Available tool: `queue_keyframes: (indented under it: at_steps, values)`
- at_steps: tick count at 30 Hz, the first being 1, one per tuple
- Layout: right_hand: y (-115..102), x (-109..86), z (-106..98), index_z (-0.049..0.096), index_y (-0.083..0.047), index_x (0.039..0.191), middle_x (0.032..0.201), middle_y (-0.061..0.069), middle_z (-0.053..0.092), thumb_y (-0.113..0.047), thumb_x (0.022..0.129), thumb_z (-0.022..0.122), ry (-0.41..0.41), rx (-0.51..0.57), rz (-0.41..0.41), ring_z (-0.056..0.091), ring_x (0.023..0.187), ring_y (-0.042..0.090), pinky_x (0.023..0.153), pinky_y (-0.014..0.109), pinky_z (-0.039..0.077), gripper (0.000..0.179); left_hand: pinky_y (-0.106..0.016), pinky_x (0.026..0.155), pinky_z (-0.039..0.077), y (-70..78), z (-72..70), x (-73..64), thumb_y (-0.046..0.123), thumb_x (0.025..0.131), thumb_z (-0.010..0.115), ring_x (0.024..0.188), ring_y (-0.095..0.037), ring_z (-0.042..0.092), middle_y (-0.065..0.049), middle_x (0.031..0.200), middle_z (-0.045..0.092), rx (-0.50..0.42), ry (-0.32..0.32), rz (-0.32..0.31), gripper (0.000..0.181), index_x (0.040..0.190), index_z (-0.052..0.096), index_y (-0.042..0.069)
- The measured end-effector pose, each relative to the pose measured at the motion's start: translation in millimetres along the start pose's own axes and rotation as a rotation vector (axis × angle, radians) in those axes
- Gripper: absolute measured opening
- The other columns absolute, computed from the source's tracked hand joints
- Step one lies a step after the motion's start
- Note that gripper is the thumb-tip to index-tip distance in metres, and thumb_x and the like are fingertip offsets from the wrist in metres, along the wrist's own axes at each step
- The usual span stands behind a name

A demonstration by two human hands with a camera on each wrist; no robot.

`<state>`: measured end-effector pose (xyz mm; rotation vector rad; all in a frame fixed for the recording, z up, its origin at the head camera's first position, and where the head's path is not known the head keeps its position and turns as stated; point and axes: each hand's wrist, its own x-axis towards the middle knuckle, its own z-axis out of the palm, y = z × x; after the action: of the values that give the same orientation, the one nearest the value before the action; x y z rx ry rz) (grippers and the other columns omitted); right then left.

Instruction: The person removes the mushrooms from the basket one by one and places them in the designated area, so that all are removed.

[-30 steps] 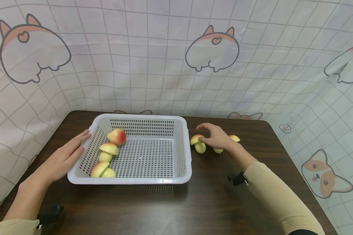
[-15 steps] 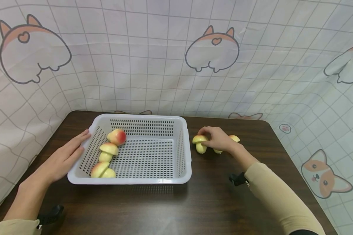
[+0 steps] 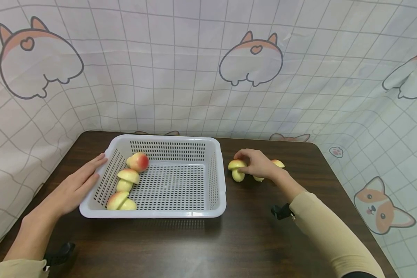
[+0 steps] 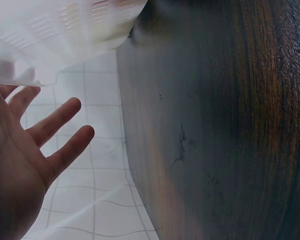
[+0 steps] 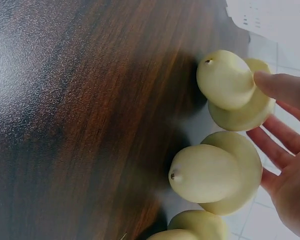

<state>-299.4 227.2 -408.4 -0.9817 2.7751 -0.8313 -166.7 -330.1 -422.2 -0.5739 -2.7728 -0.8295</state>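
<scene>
My left hand (image 3: 74, 185) lies with straight fingers at the left rim of a white perforated plastic basket (image 3: 153, 213); the left wrist view shows the fingers (image 4: 60, 122) spread beside its wall. To the right of the basket, my right hand (image 3: 258, 164) pinches a yellow toy mushroom (image 3: 237, 165) with a reddish cap top, thumb on the near side and fingers behind the cap. In the right wrist view a second mushroom (image 5: 205, 172) sits right beside the held one (image 5: 225, 80), under the fingers. Part of a third mushroom (image 5: 197, 225) shows at the bottom edge.
Inside the basket, three similar mushrooms line the left side: one at the back (image 3: 138, 161), one in the middle (image 3: 127, 179) and one in front (image 3: 121, 201). A dark wood table (image 3: 180, 247) carries everything. A white checked cloth (image 3: 187, 96) hangs behind and beside it.
My right hand has closed its thumb and fingers on the nearest mushroom, which has shifted slightly right. The left hand and the basket have stayed put.
</scene>
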Motion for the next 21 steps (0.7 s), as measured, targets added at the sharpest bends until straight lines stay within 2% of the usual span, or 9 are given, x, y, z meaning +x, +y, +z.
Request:
queue_keyframes:
  at_steps: [4,8,11,17,21]
  values:
    - [0,1.1,-2,0.067,-0.003,0.121,0.117,0.010,0.069,-0.008,0.085,0.083,0.000,-0.015,-0.006,0.062,0.103,0.026,0.084,0.043,0.049,0.039,-0.004,0.098,0.013,0.0,-0.1,0.0,0.020,0.110,0.045,0.145,-0.036,0.035,-0.010,0.168,0.026,-0.001,0.002,0.002,0.051,0.160,0.036,0.011]
    - [-1,3.0,-6,0.066,-0.001,0.123,0.123,0.011,0.067,-0.011,0.087,0.083,-0.001,-0.026,-0.007,0.062,0.113,0.031,0.093,0.048,0.049,0.042,-0.004,0.097,0.013,0.6,-0.1,-0.3,0.020,0.110,0.044,0.144,-0.036,0.036,-0.009,0.168,0.026,0.000,0.000,-0.003,0.051,0.160,0.036,0.012]
    - [-3,5.4,-10,0.064,0.000,0.126,0.128,0.012,0.066,-0.013,0.088,0.082,-0.001,-0.032,0.001,0.059,0.122,0.034,0.101,0.051,0.044,0.043,-0.004,0.097,0.013,0.9,-0.3,-0.4,0.020,0.110,0.044,0.143,-0.037,0.036,-0.009,0.168,0.026,0.000,0.000,-0.003,0.051,0.160,0.036,0.012]
    - [-9,10.1,-18,0.063,-0.002,0.129,0.132,0.011,0.063,-0.017,0.094,0.078,-0.016,-0.011,0.034,0.055,0.127,0.034,0.104,0.052,0.042,0.041,-0.005,0.097,0.013,1.7,-0.4,-0.7,0.020,0.110,0.044,0.143,-0.040,0.036,-0.010,0.168,0.026,-0.009,-0.001,-0.009,0.052,0.160,0.036,0.012]
    - [-21,16.4,-26,0.062,-0.003,0.132,0.135,0.012,0.061,-0.019,0.098,0.072,-0.010,-0.001,0.035,0.053,0.130,0.035,0.105,0.053,0.041,0.039,-0.005,0.097,0.014,1.4,-0.4,-1.0,0.020,0.110,0.045,0.143,-0.038,0.037,-0.010,0.168,0.027,-0.008,0.002,-0.007,0.051,0.160,0.036,0.012]
